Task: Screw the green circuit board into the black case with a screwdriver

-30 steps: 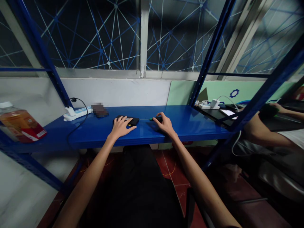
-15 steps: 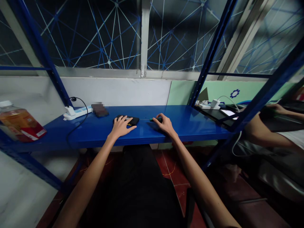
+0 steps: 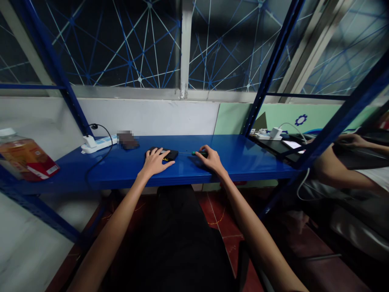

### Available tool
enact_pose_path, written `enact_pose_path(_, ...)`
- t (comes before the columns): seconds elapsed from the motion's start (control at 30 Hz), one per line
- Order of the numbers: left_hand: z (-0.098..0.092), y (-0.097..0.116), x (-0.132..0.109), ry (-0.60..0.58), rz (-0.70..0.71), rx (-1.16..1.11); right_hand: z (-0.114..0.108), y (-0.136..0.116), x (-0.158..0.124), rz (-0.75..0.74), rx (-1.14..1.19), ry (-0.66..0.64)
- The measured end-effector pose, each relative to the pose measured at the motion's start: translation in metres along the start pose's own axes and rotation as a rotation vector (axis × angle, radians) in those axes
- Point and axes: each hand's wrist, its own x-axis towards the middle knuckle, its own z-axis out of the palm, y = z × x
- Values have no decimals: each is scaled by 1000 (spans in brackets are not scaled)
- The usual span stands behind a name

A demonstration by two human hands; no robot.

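My left hand (image 3: 154,161) lies with spread fingers over a flat black case (image 3: 173,154) that has yellow marks, its thumb stretched along the near side. The hand covers much of the case, so what it is cannot be made out. To the right, my right hand (image 3: 209,157) is closed around the dark green handle of a screwdriver (image 3: 193,153). A thin shaft runs leftward from that handle, low over the blue table (image 3: 188,172), and its end is at or close to the case's right edge. Whether the two touch is too small to tell.
A white power strip (image 3: 103,142) with a plugged-in black cable and a pixelated dark item (image 3: 128,140) lie at the left rear. A drink bottle (image 3: 30,156) stands far left. Blue posts frame the table. At right, another person's arm (image 3: 334,164) reaches over a neighbouring black table.
My hands, the case and the screwdriver hold nearly the same places; a little more of the green handle end shows. The other person's hand at right has shifted slightly.
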Motion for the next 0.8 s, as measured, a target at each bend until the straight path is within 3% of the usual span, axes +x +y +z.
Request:
enact_pose_path(0.17,0,-1,0,-14,1,-1,1,4,1,2,56,7)
enact_pose_path(0.37,1,-1,0,6,4,-4,-3,-4,1,68,-98,22)
enact_pose_path(0.67,2,-1,0,8,2,-9,1,8,2,-11,125,-4)
enact_pose_path(0.8,2,-2,1,-8,4,-12,0,1,2,58,14,39)
